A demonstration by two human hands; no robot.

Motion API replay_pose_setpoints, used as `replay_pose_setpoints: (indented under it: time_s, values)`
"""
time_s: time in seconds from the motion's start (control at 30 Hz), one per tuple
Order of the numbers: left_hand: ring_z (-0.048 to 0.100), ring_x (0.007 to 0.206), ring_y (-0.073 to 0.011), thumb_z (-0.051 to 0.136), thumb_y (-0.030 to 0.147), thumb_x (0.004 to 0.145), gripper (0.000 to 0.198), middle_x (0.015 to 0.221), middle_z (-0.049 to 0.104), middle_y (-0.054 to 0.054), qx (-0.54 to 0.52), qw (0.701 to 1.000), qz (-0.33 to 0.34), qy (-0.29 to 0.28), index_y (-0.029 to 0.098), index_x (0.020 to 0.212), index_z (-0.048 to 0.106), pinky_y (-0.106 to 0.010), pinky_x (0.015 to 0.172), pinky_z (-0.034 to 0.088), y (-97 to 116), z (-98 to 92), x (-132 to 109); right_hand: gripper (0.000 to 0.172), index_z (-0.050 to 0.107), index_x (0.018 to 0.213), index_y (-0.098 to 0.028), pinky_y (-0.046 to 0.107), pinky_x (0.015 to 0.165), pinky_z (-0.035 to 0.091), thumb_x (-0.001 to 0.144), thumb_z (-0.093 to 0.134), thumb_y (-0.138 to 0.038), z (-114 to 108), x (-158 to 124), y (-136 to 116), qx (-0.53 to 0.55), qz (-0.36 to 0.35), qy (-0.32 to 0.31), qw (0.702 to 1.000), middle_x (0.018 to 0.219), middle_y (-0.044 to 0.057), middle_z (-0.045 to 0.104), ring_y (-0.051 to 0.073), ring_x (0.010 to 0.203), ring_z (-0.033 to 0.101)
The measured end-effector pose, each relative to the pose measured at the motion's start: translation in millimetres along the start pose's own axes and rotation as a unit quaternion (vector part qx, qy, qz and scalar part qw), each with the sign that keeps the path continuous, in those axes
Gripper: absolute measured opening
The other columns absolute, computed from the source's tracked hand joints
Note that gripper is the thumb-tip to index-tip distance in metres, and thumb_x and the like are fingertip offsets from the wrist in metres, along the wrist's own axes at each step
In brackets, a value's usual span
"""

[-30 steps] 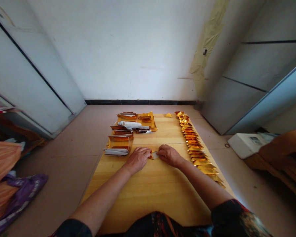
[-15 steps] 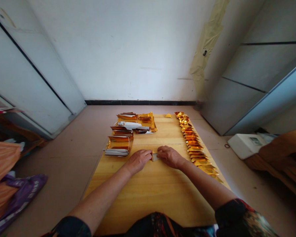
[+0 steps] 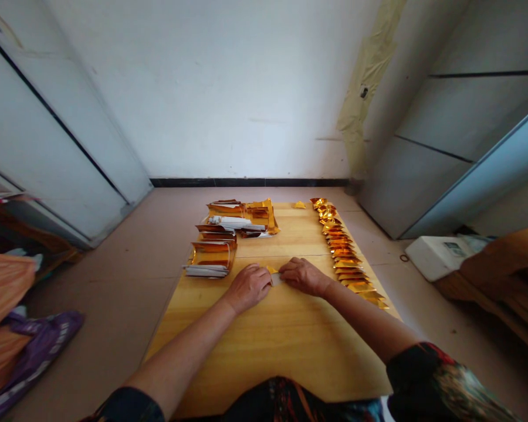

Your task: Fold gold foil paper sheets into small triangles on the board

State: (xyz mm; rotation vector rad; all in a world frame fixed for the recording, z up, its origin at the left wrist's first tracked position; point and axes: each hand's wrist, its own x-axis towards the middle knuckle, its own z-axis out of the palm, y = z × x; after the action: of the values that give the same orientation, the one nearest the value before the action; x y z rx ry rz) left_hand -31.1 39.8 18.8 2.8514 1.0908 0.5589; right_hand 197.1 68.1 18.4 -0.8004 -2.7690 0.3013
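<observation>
My left hand point(image 3: 249, 288) and my right hand point(image 3: 303, 276) rest on a light wooden board point(image 3: 268, 351), pinching a small folded piece of gold foil paper point(image 3: 275, 278) between them. Much of that piece is hidden by my fingers. Left of my left hand stand stacks of folded gold and white paper point(image 3: 213, 256). Further back lies another bundle of gold and white folded paper point(image 3: 242, 220). A long overlapping row of folded gold foil pieces point(image 3: 338, 246) runs along the board's right side, beyond my right hand.
A single small gold piece point(image 3: 299, 205) lies at the board's far edge. Tiled floor surrounds the board. White cabinet panels point(image 3: 70, 129) stand at the left, with an orange cloth and purple bag point(image 3: 39, 351) below. A white box point(image 3: 437, 258) sits at the right.
My hands stay together on the folded piece, with small finger shifts. My right forearm now covers the near end of the gold row. The view has shifted slightly.
</observation>
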Motion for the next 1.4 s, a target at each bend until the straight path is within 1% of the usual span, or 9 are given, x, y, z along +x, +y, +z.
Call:
replay_pose_setpoints:
  time_s: [0.1,0.23,0.37,0.57,0.67,0.87,1.07,1.17,1.4]
  values:
    - [0.058,0.082,-0.0162,0.046,0.018,0.086,0.015,0.082,0.062,-0.004,0.007,1.000,-0.010,0.022,0.018,0.083,0.061,-0.035,0.086,0.044,3,5.8,-3,0.018,0.067,0.095,-0.024,0.029,0.083,0.040,0.088,0.050,-0.022,3,-1,0,0.011,0.012,0.009,1.000,0.105,0.005,0.065,0.016,0.094,0.055]
    - [0.058,0.090,-0.0167,0.044,0.013,0.085,0.019,0.089,0.063,-0.005,-0.009,0.999,0.013,0.041,0.019,0.085,0.062,-0.037,0.090,0.044,1,9.6,-7,0.023,0.068,0.096,-0.023,0.027,0.081,0.041,0.090,0.046,-0.021,1,-2,1,0.030,0.023,0.028,0.999,0.099,0.006,0.065,0.015,0.089,0.057]
    - [0.057,0.097,-0.0168,0.043,0.012,0.084,0.022,0.095,0.063,-0.005,-0.025,0.999,0.025,0.038,0.020,0.089,0.063,-0.038,0.095,0.042,-5,8.7,-11,0.026,0.065,0.108,-0.022,0.030,0.083,0.042,0.086,0.053,-0.027,-7,-2,8,0.023,0.058,0.021,0.998,0.105,0.008,0.061,0.018,0.094,0.056]
    - [0.056,0.100,-0.0163,0.045,0.013,0.084,0.021,0.103,0.063,-0.005,-0.038,0.998,0.036,0.026,0.019,0.091,0.063,-0.037,0.097,0.042,-10,8.1,-13,0.062,0.046,0.133,-0.028,0.044,0.093,0.037,0.077,0.063,-0.047,-14,9,20,-0.034,0.108,-0.062,0.992,0.136,0.011,0.043,0.029,0.118,0.042]
    - [0.056,0.102,-0.0164,0.044,0.012,0.084,0.021,0.106,0.063,-0.005,-0.038,0.998,0.034,0.027,0.020,0.093,0.063,-0.037,0.098,0.041,-11,9.3,-14,0.072,0.039,0.138,-0.029,0.047,0.096,0.032,0.075,0.061,-0.056,-10,17,20,-0.041,0.107,-0.081,0.990,0.142,0.011,0.036,0.031,0.122,0.037]
    - [0.056,0.103,-0.0162,0.046,0.013,0.083,0.021,0.107,0.063,-0.005,-0.039,0.998,0.028,0.039,0.020,0.092,0.064,-0.038,0.099,0.040,-12,11.9,-15,0.074,0.040,0.137,-0.027,0.047,0.100,0.029,0.074,0.058,-0.061,-3,16,21,-0.035,0.105,-0.066,0.992,0.143,0.012,0.035,0.030,0.124,0.034]
    - [0.055,0.105,-0.0163,0.045,0.013,0.084,0.022,0.108,0.064,-0.005,-0.043,0.998,0.026,0.039,0.020,0.092,0.064,-0.038,0.100,0.040,-13,12.1,-15,0.081,0.038,0.139,-0.026,0.050,0.102,0.025,0.071,0.059,-0.065,-3,3,27,-0.039,0.167,-0.052,0.984,0.146,0.013,0.031,0.032,0.130,0.027]
    - [0.055,0.105,-0.0162,0.045,0.012,0.083,0.023,0.109,0.063,-0.005,-0.046,0.998,0.024,0.036,0.020,0.093,0.064,-0.038,0.101,0.040,-12,11.0,-15,0.086,0.035,0.140,-0.025,0.052,0.104,0.021,0.069,0.059,-0.068,1,8,25,-0.047,0.178,-0.050,0.982,0.147,0.013,0.029,0.033,0.132,0.023]
    - [0.054,0.109,-0.0168,0.045,0.011,0.083,0.024,0.111,0.062,-0.005,-0.051,0.998,0.030,0.033,0.021,0.097,0.063,-0.039,0.101,0.040,-12,10.1,-15,0.080,0.039,0.138,-0.026,0.054,0.104,0.019,0.071,0.058,-0.066,9,20,17,-0.043,0.165,-0.017,0.985,0.146,0.013,0.030,0.032,0.131,0.025]
